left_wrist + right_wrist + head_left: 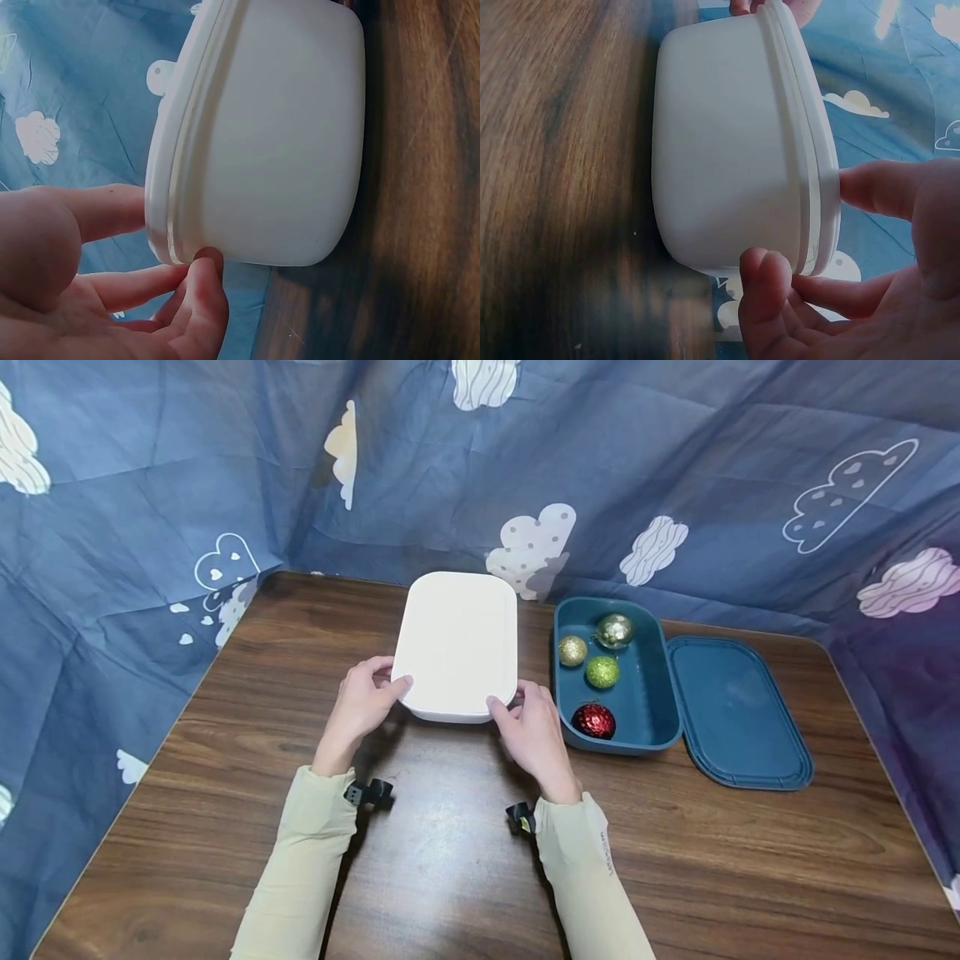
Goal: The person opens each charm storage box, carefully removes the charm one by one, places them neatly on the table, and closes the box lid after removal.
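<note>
At the middle of the table's [435, 877] far half sits a white box [456, 643] with its white lid [461, 635] on, so what it contains is hidden. Whether its base touches the wood or hangs just above it, I cannot tell. Just beside it, on the person's right, stands an uncovered blue box [648, 693] holding four ornament balls: a shiny pale-gold ball [615, 632] at the far end, a glittery gold ball [572, 651] by the near-side wall on the left, a green ball [602, 672] close to both, and a red ball [594, 721] apart from them near the front. A blue lid [738, 710] lies flat on the table along that box's right side.

The head view gives only the white lid's top and a sliver of wall below; the wrist views show the deep, smooth wall, its rounded lower corners and a thin seam under the lid's rim.

The left hand [365, 697] pinches the white box's near left corner, thumb on the lid's edge, the other fingers bent in beneath the rim. The right hand [530, 731] pinches the near right corner likewise, a fingertip against the wall.
</note>
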`<action>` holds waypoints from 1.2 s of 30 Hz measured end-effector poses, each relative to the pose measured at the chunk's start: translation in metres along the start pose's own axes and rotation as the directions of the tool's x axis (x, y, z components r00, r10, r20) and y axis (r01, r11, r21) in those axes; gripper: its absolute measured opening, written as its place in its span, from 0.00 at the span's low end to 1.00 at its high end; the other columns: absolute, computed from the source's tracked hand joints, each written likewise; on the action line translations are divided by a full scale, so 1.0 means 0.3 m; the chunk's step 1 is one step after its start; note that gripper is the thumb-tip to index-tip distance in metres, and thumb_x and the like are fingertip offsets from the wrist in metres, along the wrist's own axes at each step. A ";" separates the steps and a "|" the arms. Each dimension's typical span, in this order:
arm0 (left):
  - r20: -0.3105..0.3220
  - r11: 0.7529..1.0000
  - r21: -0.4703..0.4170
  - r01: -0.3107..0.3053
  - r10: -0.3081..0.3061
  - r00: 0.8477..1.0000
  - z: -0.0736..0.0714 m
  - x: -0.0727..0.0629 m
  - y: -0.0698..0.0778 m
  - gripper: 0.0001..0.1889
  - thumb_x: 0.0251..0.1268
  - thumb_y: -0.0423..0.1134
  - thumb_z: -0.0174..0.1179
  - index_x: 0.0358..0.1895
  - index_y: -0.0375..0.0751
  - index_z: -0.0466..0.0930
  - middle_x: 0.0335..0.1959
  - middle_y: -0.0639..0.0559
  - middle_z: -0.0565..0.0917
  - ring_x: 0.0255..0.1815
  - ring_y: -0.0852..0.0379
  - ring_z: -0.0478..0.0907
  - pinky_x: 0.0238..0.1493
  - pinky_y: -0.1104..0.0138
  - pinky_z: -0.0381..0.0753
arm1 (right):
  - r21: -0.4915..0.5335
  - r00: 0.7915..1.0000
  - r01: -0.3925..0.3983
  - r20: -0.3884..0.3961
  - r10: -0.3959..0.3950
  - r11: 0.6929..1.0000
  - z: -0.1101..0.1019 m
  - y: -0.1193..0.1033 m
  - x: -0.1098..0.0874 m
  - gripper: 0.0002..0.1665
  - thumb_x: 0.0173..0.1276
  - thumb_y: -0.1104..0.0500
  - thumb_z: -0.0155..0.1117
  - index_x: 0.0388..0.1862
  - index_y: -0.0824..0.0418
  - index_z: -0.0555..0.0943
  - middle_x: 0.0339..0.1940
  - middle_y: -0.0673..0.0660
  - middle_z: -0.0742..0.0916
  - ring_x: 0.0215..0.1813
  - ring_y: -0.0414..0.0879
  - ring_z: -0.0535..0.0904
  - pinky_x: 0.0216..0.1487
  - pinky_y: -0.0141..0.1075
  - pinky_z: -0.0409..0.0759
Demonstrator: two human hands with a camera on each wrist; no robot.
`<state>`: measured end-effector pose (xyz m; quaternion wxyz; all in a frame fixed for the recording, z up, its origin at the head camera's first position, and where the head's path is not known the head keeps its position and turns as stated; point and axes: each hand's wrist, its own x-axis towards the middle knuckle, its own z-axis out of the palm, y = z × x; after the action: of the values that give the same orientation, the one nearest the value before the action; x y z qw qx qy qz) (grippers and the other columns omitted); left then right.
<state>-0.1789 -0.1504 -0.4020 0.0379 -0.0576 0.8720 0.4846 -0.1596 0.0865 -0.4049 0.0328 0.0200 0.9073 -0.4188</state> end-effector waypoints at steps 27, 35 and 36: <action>0.023 0.820 -0.565 0.093 -0.097 0.995 -0.003 0.009 0.025 0.25 0.66 0.33 0.57 0.65 0.29 0.68 0.48 0.47 0.76 0.46 0.61 0.74 0.53 0.73 0.73 | 0.095 0.999 0.040 -0.035 -0.036 0.995 -0.031 -0.022 -0.009 0.34 0.68 0.45 0.59 0.65 0.65 0.70 0.51 0.60 0.75 0.47 0.51 0.75 0.50 0.41 0.71; 0.127 0.654 -0.743 0.142 -0.070 0.989 -0.017 0.004 0.024 0.25 0.68 0.28 0.53 0.67 0.27 0.61 0.37 0.55 0.82 0.36 0.64 0.80 0.40 0.72 0.83 | 0.103 0.998 0.048 -0.036 -0.045 0.994 -0.039 -0.024 -0.012 0.34 0.68 0.45 0.59 0.65 0.65 0.69 0.51 0.61 0.76 0.46 0.51 0.75 0.50 0.40 0.71; 0.139 0.644 -0.750 0.150 -0.068 0.988 -0.019 0.004 0.023 0.26 0.68 0.28 0.53 0.67 0.27 0.61 0.37 0.55 0.82 0.36 0.64 0.81 0.40 0.71 0.84 | 0.103 0.998 0.049 -0.035 -0.046 0.993 -0.039 -0.023 -0.013 0.34 0.68 0.45 0.59 0.65 0.65 0.69 0.51 0.61 0.76 0.46 0.51 0.75 0.49 0.40 0.71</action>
<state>-0.1810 -0.1518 -0.3934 0.0820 -0.0968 0.5818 0.8034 -0.1568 0.0909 -0.3918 0.0070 0.0070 0.8848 -0.4659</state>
